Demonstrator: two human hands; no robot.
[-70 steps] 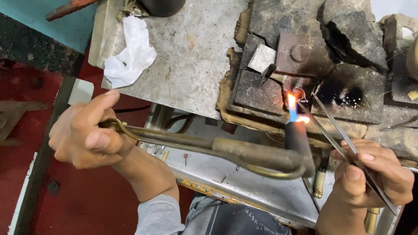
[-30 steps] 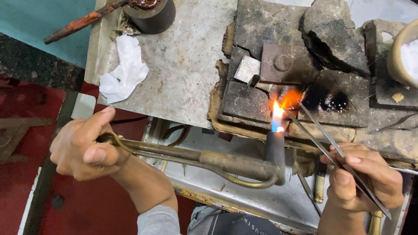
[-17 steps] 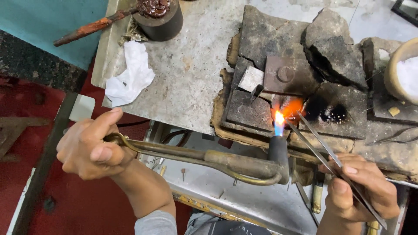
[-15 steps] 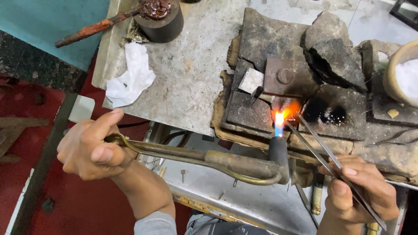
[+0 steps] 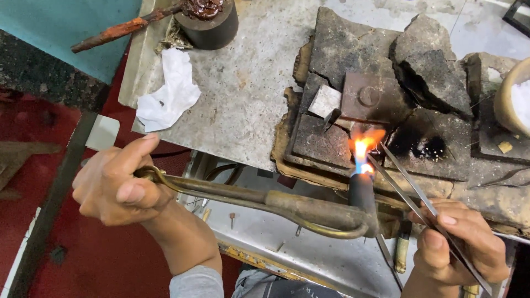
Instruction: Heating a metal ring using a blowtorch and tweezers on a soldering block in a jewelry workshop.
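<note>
1. Gripping the rear loop of a brass blowtorch (image 5: pixel 259 201), the left hand (image 5: pixel 113 185) is clenched round its handle with the forefinger stretched along the top; the torch runs away to that hand's right and its dark nozzle turns upward, burning with a blue-and-orange flame (image 5: pixel 361 152).
2. The right hand (image 5: pixel 461 245) pinches long steel tweezers (image 5: pixel 411 187) between thumb and fingers; their tips reach up and left from it to the flame, where they meet a small glowing piece too bright to make out.
3. No labelled packages or signs can be made out. Above the left hand lies a crumpled white paper (image 5: pixel 165 96); further up stands a dark round pot (image 5: pixel 210 22) with a rusty rod (image 5: pixel 124 30) poking out to the left. A pale bowl of white powder (image 5: pixel 516 99) sits above the right hand at the frame's edge.
4. Against the earlier frames, both hands keep the same grips. The flame has stayed at the same spot on the charred blocks; the view has shifted slightly, so the pot shows more fully.
5. The flame plays on cracked, soot-blackened soldering blocks (image 5: pixel 386 99) above the right hand. They rest on a grey, pitted bench top (image 5: pixel 248 94), with a red floor (image 5: pixel 110 265) and a teal wall (image 5: pixel 61 27) to the left hand's outer side.
</note>
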